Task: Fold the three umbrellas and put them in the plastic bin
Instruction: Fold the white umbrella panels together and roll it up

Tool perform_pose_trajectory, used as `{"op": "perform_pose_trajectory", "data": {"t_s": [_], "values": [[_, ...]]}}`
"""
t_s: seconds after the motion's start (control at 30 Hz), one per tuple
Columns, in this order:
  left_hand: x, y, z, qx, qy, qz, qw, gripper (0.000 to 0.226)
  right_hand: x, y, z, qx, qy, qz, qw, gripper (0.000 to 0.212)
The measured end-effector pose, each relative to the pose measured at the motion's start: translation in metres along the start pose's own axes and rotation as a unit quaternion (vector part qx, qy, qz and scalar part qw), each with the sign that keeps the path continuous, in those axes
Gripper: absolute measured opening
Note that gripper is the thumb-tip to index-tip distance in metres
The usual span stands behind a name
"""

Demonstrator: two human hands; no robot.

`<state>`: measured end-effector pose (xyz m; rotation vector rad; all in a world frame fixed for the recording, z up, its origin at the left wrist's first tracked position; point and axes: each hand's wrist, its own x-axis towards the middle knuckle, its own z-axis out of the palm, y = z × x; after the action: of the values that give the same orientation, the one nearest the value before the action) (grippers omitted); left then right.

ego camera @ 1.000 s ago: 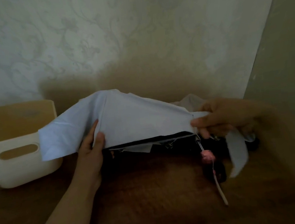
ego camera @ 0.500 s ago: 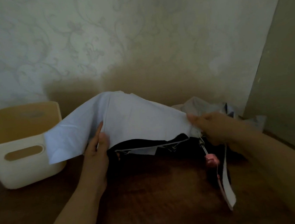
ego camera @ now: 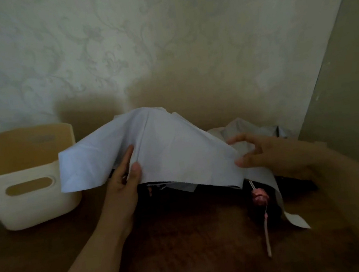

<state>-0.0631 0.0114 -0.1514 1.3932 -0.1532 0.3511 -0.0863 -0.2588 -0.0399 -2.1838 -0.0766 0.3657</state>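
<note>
Pinching white umbrella [ego camera: 175, 149] fabric: left hand [ego camera: 123, 182]; right hand [ego camera: 272, 154] fingers [ego camera: 241, 138] spread, thumb touching.

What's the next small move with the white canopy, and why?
Probably fold the loose flap right of the left hand over toward the middle. The white umbrella canopy is spread wide, pinched by the left thumb, with the right hand open at its right edge. The strap hangs loose, and the plastic bin looks too narrow for it as it lies.
</note>
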Motion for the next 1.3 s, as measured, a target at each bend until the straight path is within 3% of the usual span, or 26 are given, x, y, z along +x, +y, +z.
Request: {"op": "perform_pose_trajectory", "data": {"t_s": [0.13, 0.37, 0.43, 0.5, 0.57, 0.63, 0.73, 0.83, 1.0, 1.17, 1.3], "values": [[-0.001, 0.003, -0.001, -0.010, 0.004, -0.006, 1.000, 0.031, 0.009, 0.000, 0.014, 0.038, -0.028, -0.041, 0.998, 0.047], [-0.002, 0.004, -0.002, -0.023, 0.022, 0.001, 0.999, 0.036, 0.008, 0.001, 0.015, 0.110, 0.039, -0.113, 0.987, 0.029], [-0.003, 0.004, -0.003, -0.027, 0.022, -0.001, 0.999, 0.037, 0.007, 0.002, 0.010, 0.018, 0.060, -0.083, 0.995, 0.019], [-0.004, 0.005, -0.001, -0.010, -0.001, -0.003, 1.000, 0.039, 0.010, 0.001, 0.005, -0.167, 0.043, -0.005, 0.985, 0.021], [-0.006, 0.005, 0.003, 0.004, -0.028, -0.002, 1.000, 0.038, 0.010, -0.007, 0.007, -0.229, 0.035, 0.029, 0.972, 0.034], [-0.009, 0.005, 0.006, 0.014, -0.053, 0.003, 0.998, 0.038, 0.012, -0.022, 0.012, -0.145, 0.116, -0.061, 0.981, 0.034], [-0.012, 0.006, 0.009, 0.021, -0.069, 0.012, 0.997, 0.038, 0.022, -0.043, 0.019, -0.058, 0.199, -0.189, 0.960, 0.010], [-0.013, 0.009, 0.011, 0.040, -0.077, 0.015, 0.996, 0.035, 0.037, -0.052, 0.025, -0.126, 0.189, -0.185, 0.956, 0.010], [-0.014, 0.013, 0.011, 0.034, -0.099, 0.013, 0.994, 0.033, 0.044, -0.061, 0.024, 0.022, 0.186, -0.166, 0.968, 0.015], [-0.016, 0.012, 0.015, 0.061, -0.120, 0.019, 0.991, 0.035, 0.045, -0.070, 0.022, -0.009, 0.260, -0.200, 0.945, 0.017], [-0.014, 0.012, 0.014, 0.074, -0.115, 0.020, 0.990, 0.040, 0.039, -0.071, 0.027, 0.057, 0.205, -0.176, 0.961, 0.026]]}}
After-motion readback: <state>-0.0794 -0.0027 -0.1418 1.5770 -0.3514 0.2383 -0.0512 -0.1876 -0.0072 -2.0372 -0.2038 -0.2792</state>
